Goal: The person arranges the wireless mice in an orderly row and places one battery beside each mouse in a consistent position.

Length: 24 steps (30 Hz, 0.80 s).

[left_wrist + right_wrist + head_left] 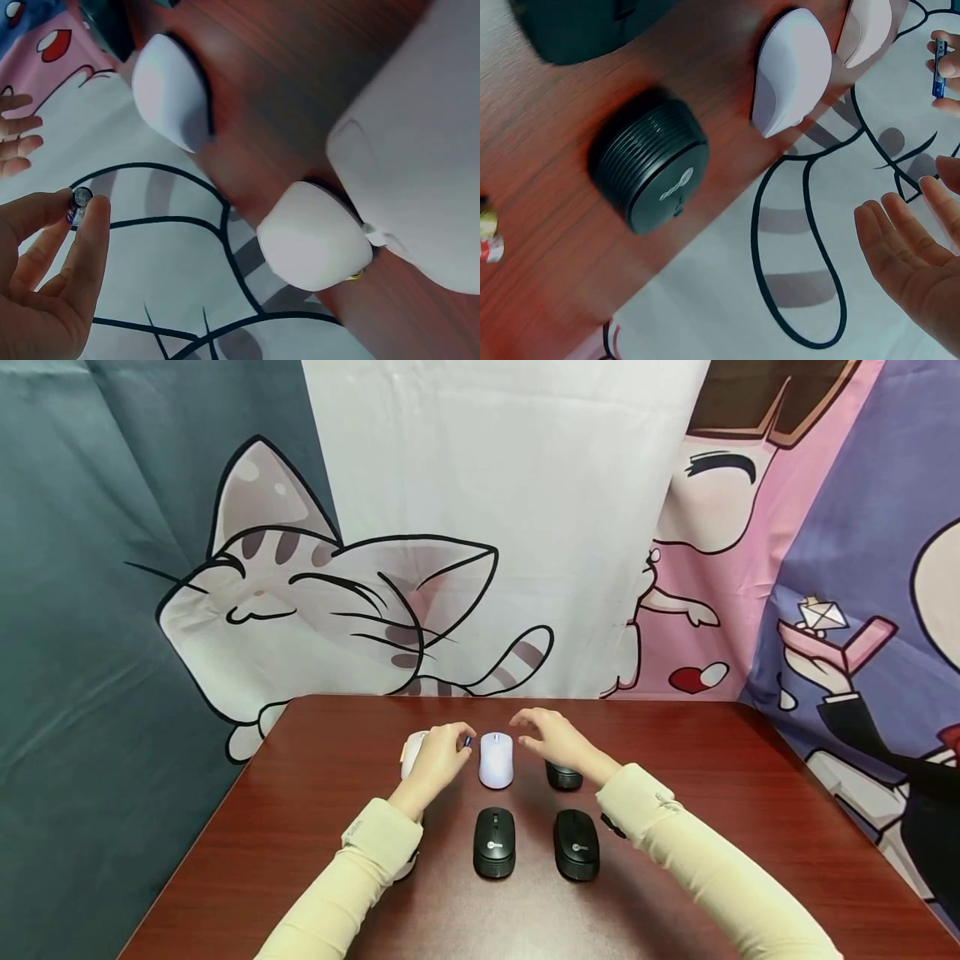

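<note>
My left hand (442, 756) is raised over the far part of the table and pinches a small blue battery (940, 67) between thumb and fingertips. In the left wrist view, a round end of the battery (82, 197) shows between the fingers. Level with it, my right hand (551, 737) hovers with loosely bent fingers and holds nothing. A pale lavender mouse (496, 762) lies between the two hands. Beside and partly behind the left hand is a white mouse (412, 752). Below the right hand stands a black mouse (564, 777), its far part hidden by that hand.
Two black mice, one (494, 842) in the middle and one (576, 845) to its right, lie nearer on the brown table (247, 868). The left sleeve mostly covers another mouse (407, 866). Small yellow and red-white pieces (489, 238) lie at the right. A printed cloth (480, 460) hangs behind.
</note>
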Motion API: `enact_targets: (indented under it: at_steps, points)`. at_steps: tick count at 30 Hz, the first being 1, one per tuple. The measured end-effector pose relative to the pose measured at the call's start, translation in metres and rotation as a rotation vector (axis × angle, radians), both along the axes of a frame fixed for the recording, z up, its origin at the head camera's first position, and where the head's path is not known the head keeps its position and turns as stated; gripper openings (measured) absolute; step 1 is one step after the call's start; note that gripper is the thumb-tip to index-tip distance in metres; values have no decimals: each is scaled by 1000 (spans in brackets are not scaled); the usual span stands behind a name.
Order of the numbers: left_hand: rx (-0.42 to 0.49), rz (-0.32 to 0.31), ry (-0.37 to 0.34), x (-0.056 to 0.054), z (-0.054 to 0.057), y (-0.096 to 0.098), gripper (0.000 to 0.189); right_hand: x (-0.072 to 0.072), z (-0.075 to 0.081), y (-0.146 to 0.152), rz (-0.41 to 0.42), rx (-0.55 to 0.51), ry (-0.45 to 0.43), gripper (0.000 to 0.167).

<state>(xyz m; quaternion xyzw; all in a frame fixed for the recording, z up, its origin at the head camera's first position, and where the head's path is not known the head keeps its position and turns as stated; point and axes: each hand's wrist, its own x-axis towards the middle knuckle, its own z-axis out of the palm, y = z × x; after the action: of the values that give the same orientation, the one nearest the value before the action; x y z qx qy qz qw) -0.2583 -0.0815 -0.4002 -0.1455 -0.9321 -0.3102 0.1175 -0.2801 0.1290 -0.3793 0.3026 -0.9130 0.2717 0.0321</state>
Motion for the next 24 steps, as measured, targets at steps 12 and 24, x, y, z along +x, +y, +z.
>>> enact_targets:
  at_steps: [12, 24]
  points:
    - [-33, 64, -9, -13, -14, 3, 15, -22, -23, -26, 43, 136, -88, 30]
    - [-49, 97, -26, -27, -24, 14, 12, -39, -44, -48, -89, 230, -154, 41]
